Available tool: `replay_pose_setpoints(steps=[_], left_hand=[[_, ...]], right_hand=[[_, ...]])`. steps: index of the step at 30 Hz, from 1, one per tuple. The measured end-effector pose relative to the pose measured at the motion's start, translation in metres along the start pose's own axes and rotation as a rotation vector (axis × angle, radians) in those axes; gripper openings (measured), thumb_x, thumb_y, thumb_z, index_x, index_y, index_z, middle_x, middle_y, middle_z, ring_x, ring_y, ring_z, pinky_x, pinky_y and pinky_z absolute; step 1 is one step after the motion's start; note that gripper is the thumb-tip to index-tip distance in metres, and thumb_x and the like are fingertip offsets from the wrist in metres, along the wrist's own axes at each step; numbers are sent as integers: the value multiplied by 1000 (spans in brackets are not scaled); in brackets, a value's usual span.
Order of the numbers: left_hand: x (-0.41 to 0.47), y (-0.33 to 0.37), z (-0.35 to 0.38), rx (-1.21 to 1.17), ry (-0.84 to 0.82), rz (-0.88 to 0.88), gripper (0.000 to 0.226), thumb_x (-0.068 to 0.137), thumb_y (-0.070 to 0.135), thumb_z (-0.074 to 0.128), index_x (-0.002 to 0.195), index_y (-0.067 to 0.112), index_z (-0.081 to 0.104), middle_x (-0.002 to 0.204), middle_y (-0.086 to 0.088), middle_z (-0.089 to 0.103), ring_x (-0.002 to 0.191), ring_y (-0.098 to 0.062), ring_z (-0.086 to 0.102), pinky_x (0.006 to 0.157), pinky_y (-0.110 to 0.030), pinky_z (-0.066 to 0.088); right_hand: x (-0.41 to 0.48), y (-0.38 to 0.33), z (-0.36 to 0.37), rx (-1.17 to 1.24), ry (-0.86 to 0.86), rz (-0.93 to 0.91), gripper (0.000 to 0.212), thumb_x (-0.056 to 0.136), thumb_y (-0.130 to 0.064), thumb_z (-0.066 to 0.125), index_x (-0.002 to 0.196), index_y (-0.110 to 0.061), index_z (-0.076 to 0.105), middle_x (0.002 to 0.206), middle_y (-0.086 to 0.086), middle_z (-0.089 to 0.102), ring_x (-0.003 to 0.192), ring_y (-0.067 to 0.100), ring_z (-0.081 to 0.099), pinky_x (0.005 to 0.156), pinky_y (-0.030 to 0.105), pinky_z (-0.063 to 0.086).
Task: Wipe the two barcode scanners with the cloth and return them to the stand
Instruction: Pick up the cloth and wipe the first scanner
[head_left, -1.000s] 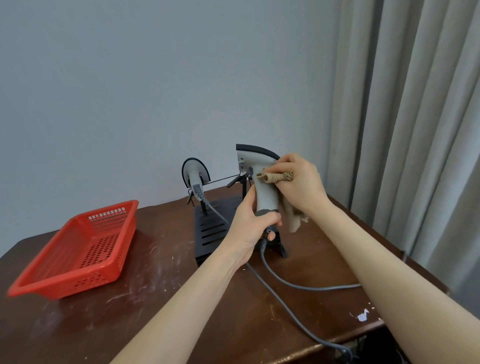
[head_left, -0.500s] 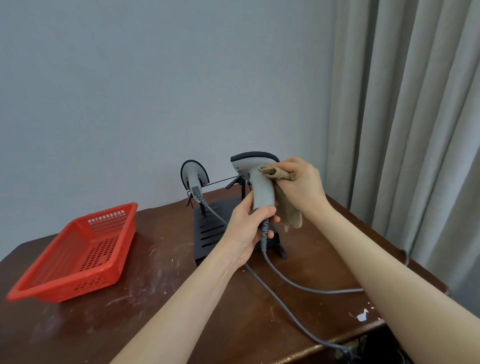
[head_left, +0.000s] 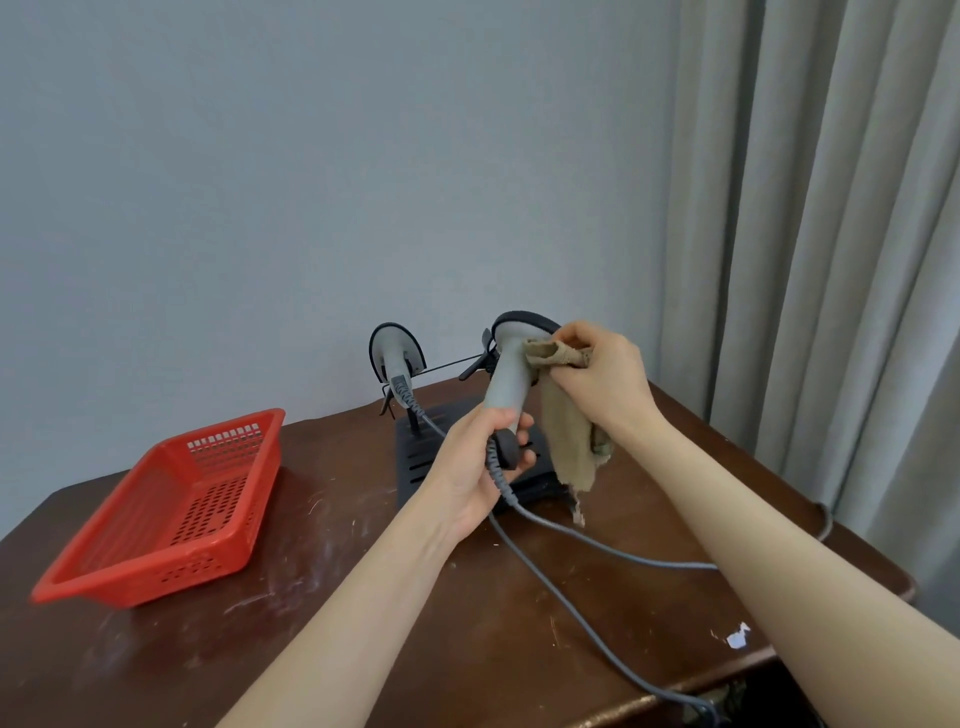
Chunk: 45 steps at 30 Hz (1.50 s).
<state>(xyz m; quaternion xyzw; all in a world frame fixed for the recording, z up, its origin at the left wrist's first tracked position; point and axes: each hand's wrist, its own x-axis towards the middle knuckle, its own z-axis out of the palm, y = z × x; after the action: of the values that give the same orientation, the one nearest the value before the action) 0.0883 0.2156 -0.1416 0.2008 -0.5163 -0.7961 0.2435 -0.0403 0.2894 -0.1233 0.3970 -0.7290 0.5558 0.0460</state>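
My left hand (head_left: 480, 462) grips the lower handle of a grey barcode scanner (head_left: 509, 379), held tilted above the black stand (head_left: 415, 457). My right hand (head_left: 602, 374) pinches a tan cloth (head_left: 569, 441) against the scanner's head, and the rest of the cloth hangs down. The scanner's grey cable (head_left: 597, 540) trails over the table. A second grey scanner (head_left: 396, 358) sits in the stand's left holder at the back.
A red perforated basket (head_left: 171, 509) lies on the left of the dark wooden table (head_left: 363, 597). Another grey cable runs to the table's front right edge. Grey curtains (head_left: 831, 260) hang at the right, a plain wall behind.
My left hand has turned and tilted the scanner, its head now leaning right. My right hand has slid the cloth up round the head, and more cloth hangs free.
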Motion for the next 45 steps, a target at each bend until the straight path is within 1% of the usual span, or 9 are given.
replay_pose_setpoints(steps=[4, 11, 14, 17, 23, 31, 34, 38, 45], left_hand=[[-2, -1, 6, -53, -25, -58, 20, 98, 20, 43, 110, 10, 56, 79, -6, 64, 61, -16, 47, 54, -28, 45], [0, -1, 14, -227, 90, -15, 44, 95, 49, 40, 93, 13, 66, 83, -7, 70, 74, -18, 60, 62, -31, 48], [-1, 0, 12, -233, 114, -26, 44, 97, 47, 39, 91, 12, 66, 74, -6, 70, 67, -16, 59, 52, -28, 48], [-3, -2, 11, -270, 120, -92, 35, 98, 40, 44, 104, 9, 61, 70, -7, 62, 55, -15, 51, 44, -24, 47], [-3, -2, 5, -431, 46, -153, 35, 100, 28, 40, 118, 1, 52, 87, -11, 61, 52, -16, 60, 55, -34, 58], [-1, -5, 13, -430, 90, -169, 25, 98, 16, 34, 104, 2, 53, 69, -9, 58, 45, -15, 54, 49, -27, 54], [2, -6, 15, -405, 84, -208, 28, 99, 29, 39, 101, 5, 53, 63, -4, 57, 42, -12, 51, 41, -20, 49], [5, -8, 10, -412, 91, -213, 46, 93, 51, 46, 103, 8, 56, 62, -2, 57, 41, -10, 51, 37, -18, 46], [5, -12, 9, -428, 99, -260, 46, 90, 49, 51, 93, 4, 58, 62, -3, 58, 39, -8, 55, 34, -18, 46]], right_hand=[[4, -7, 5, 92, 85, -28, 17, 80, -14, 63, 83, -31, 64, 86, -5, 65, 85, 16, 60, 72, 31, 49], [-22, -12, 9, 147, -200, -160, 20, 74, -9, 71, 87, -23, 76, 80, -8, 64, 75, 7, 61, 66, 21, 46], [-24, -10, 6, 166, -255, -145, 19, 74, -8, 72, 85, -23, 75, 80, -7, 65, 75, 4, 60, 67, 15, 43], [-11, -2, 7, 18, -125, -101, 21, 77, -12, 67, 89, -28, 74, 89, -5, 66, 86, 13, 60, 76, 29, 48], [1, 4, -13, 34, 188, 23, 13, 80, -16, 65, 86, -26, 69, 79, -9, 65, 80, 16, 62, 76, 41, 53], [-2, 4, 2, 22, 121, -47, 21, 78, -12, 66, 90, -29, 71, 90, -5, 67, 86, 17, 62, 78, 42, 51], [-5, 2, 6, 56, 70, -50, 22, 80, -11, 65, 94, -25, 73, 92, -3, 67, 90, 17, 62, 80, 33, 50], [-11, -7, -4, 215, -93, -15, 25, 79, -3, 61, 85, -26, 71, 77, -13, 65, 73, 0, 58, 62, 8, 41], [-6, -5, -1, 125, 17, -29, 25, 78, -7, 61, 92, -24, 73, 87, -8, 69, 87, 13, 63, 78, 30, 52]])
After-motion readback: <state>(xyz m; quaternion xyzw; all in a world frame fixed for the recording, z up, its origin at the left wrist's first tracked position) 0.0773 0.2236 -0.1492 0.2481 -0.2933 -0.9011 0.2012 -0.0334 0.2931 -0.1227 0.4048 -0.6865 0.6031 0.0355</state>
